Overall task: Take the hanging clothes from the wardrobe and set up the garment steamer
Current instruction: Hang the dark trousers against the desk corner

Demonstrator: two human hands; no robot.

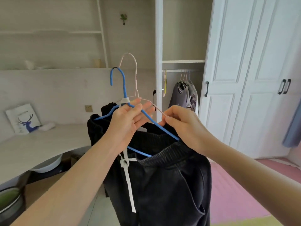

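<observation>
left hand point(126, 123): grip clenched on blue hanger point(124, 88)
right hand point(184, 126): grip pinched pink hanger point(130, 62) arm
black trousers point(162, 176): hung on blue hanger

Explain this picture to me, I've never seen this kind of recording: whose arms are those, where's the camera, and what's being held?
There is no machine here. The one picture comes from a wide-angle camera worn on a person's head, looking forward and down, so the two bare arms reaching in from the bottom are the wearer's own.

The left hand grips a blue hanger near its neck, with dark trousers hanging from it and a white drawstring dangling down. The right hand pinches the arm of a pale pink hanger that sits behind the blue one.

Behind them stands an open white wardrobe with grey clothes still hanging on its rail. On the left is a curved desk with a deer picture leaning against the wall. No garment steamer is visible.
</observation>
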